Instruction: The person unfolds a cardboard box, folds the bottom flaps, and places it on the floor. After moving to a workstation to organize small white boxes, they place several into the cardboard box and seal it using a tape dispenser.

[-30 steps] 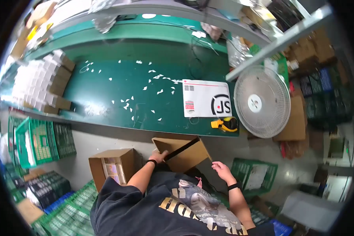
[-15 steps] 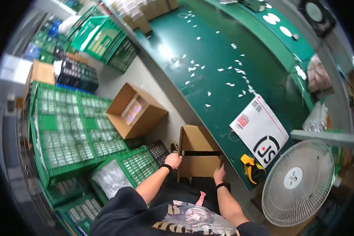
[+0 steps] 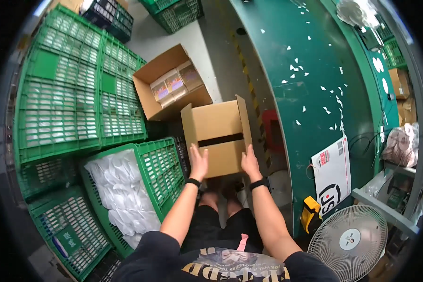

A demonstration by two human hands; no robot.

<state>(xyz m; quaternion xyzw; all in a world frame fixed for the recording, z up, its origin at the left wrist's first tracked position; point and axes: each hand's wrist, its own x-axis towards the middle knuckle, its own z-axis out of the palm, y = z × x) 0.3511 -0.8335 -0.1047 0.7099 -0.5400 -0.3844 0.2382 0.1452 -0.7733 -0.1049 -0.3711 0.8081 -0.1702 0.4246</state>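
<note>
A brown cardboard box [image 3: 217,121] is held in front of my legs. Two of its flaps lie folded inward with a dark gap between them, while the two side flaps stand up. My left hand [image 3: 199,162] grips its left side, thumb up along the flap. On the opposite side my right hand [image 3: 250,163] holds the edge, fingers against the cardboard. What the box contains is hidden. Just beyond it, to the left, an open carton [image 3: 150,104] holds several small printed boxes [image 3: 174,82].
Green crates [image 3: 61,145] stack up along the left; one nearby holds white plastic-wrapped items [image 3: 122,192]. A green worktable [image 3: 286,155] on the right carries white scraps, a white printed envelope [image 3: 331,170] and a yellow-black tape dispenser [image 3: 310,214]. A fan [image 3: 350,238] stands at lower right.
My view has turned and shifted. Both hands have moved forward with the box, away from my body, bringing it near the open carton; my grip has shifted along its sides.
</note>
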